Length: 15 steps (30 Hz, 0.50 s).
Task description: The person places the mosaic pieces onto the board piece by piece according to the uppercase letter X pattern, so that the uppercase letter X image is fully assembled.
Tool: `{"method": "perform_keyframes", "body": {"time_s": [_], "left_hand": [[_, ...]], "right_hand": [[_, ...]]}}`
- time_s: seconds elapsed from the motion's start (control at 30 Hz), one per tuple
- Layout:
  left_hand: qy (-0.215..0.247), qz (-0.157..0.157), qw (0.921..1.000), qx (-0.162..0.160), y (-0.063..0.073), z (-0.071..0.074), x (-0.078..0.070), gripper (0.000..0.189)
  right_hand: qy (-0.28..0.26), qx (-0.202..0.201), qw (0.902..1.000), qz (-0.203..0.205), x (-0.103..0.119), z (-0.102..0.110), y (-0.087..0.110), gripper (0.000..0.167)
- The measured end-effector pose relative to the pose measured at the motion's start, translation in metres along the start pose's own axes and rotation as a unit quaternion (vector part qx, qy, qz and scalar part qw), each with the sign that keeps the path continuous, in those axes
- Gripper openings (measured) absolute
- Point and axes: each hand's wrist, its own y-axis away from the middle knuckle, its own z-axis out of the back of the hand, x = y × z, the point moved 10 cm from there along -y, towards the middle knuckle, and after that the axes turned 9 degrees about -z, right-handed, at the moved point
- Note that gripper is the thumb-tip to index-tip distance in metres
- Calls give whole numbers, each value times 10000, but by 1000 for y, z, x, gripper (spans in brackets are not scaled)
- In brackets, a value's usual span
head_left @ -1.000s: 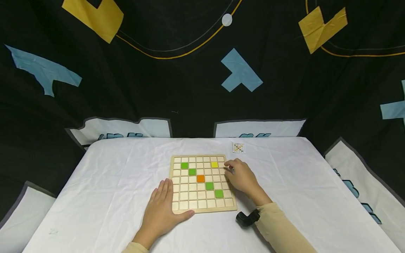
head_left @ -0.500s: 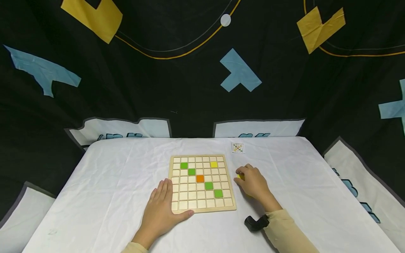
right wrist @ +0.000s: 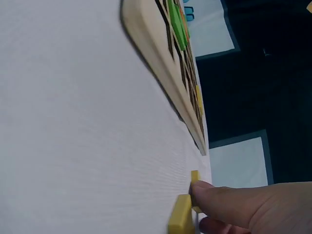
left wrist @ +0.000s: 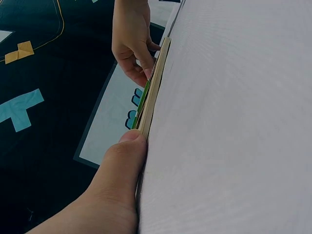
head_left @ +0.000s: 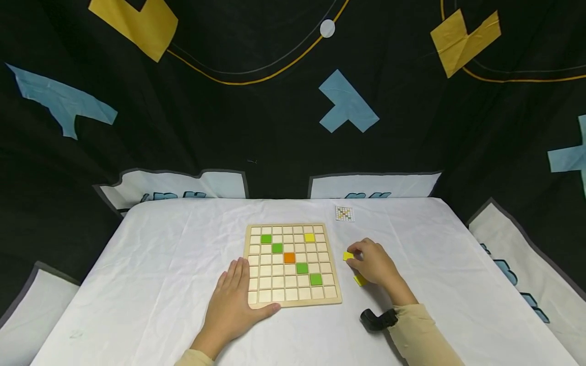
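A square wooden grid board [head_left: 293,303] lies on the white cloth, with several green tiles [head_left: 302,268], one orange tile [head_left: 289,257] and one yellow tile [head_left: 309,237] among its pale squares. My left hand [head_left: 232,300] rests along the left side, fingers straight, thumb [left wrist: 127,151] against the front edge. Right of the board, my right hand [head_left: 375,262] pinches a loose yellow tile [head_left: 348,256] between thumb and fingers. A second loose yellow tile [head_left: 359,280] lies nearer to me, partly under that hand; the right wrist view shows this nearer tile [right wrist: 181,214] at the bottom.
Beyond the board's far right corner lies a small printed card [head_left: 345,214] with a coloured grid pattern. White cloth [head_left: 160,254] covers the table on both sides. A black curtain [head_left: 274,132] with blue and yellow shapes hangs behind.
My right hand has moved off the board's right edge and out to the right, where it now holds a loose yellow tile. The left hand and the board have stayed in place.
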Motion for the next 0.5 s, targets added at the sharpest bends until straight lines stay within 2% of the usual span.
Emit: {"method": "perform_keyframes", "body": {"time_s": [0.33, 0.5], "left_hand": [[21, 16, 10000, 38, 0, 0, 0, 134], [32, 17, 10000, 29, 1, 0, 0, 133]], "right_hand": [[-435, -36, 9990, 60, 3, -5, 1, 21], [-898, 61, 9959, -18, 4, -6, -2, 15]]}}
